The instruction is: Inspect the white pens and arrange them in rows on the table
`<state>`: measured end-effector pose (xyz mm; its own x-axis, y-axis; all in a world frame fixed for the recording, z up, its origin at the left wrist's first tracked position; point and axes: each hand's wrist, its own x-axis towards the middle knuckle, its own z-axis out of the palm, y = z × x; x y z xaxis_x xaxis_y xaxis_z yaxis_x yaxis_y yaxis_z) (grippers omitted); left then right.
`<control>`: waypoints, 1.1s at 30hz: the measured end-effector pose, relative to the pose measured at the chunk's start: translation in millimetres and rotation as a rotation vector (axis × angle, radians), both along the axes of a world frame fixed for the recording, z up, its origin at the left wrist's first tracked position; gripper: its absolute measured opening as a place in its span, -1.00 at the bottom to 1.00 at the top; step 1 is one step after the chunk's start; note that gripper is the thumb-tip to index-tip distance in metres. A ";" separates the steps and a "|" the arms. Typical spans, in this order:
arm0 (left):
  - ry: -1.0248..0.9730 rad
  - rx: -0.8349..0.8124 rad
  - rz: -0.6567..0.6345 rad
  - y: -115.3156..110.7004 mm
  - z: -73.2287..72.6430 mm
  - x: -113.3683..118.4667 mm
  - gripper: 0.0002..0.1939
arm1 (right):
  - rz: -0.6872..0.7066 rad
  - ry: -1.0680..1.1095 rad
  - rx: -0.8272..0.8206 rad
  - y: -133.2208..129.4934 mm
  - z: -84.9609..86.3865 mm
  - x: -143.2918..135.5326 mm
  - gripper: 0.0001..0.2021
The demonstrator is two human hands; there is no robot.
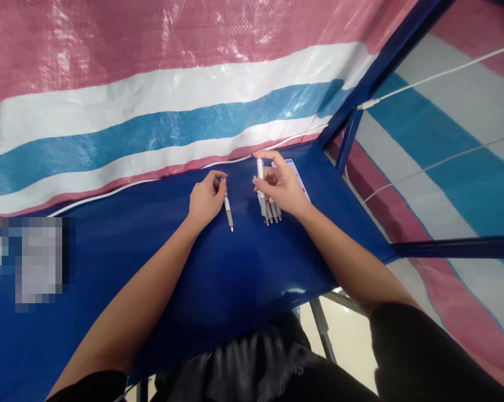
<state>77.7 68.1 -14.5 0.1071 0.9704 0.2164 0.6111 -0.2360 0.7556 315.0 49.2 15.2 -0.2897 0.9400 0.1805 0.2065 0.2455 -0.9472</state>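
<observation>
Over the blue tabletop, my right hand [288, 190] pinches a white pen [261, 187] with a grey grip, its tip pointing down toward me. Below and beside that pen, several similar pens [274, 212] lie side by side, their upper parts hidden by the hand. My left hand [207, 199] is closed, thumb and fingers at the far end of another white and grey pen [229, 212]. That pen's tip points toward me, and a gap of blue surface parts it from the row.
A phone or card with a bright face [298, 177] lies behind my right hand. A white cable [105, 194] runs along the table's [243, 279] back edge. Striped sheeting [172, 128] hangs behind, blue metal frame bars [348, 128] stand right, and a blurred-out patch [40, 259] lies left.
</observation>
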 end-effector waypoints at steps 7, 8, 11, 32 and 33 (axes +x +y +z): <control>0.022 -0.024 -0.006 -0.1 3.8 0.2 -0.81 | 0.043 0.107 -0.073 -3.4 -0.4 -7.1 -0.44; 0.025 -0.024 -0.006 0.0 3.7 0.2 -0.82 | 0.040 0.102 -0.073 -3.8 0.0 -7.3 -0.45; 0.011 -0.028 0.007 0.2 1.9 -0.2 -0.79 | 0.038 0.090 -0.074 -4.9 2.1 -7.7 -0.46; -0.043 -0.027 0.025 1.4 -1.6 -3.5 -0.66 | 0.063 0.134 -0.136 -2.0 3.0 -6.4 -0.32; -0.042 -0.027 0.024 1.5 -1.6 -3.4 -0.66 | 0.059 0.132 -0.139 -1.6 2.3 -6.6 -0.36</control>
<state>74.4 69.6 -16.1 0.0747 0.9782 0.1938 0.5840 -0.2004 0.7866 308.5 47.6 17.6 -0.3275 0.9405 0.0900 0.0672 0.1182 -0.9907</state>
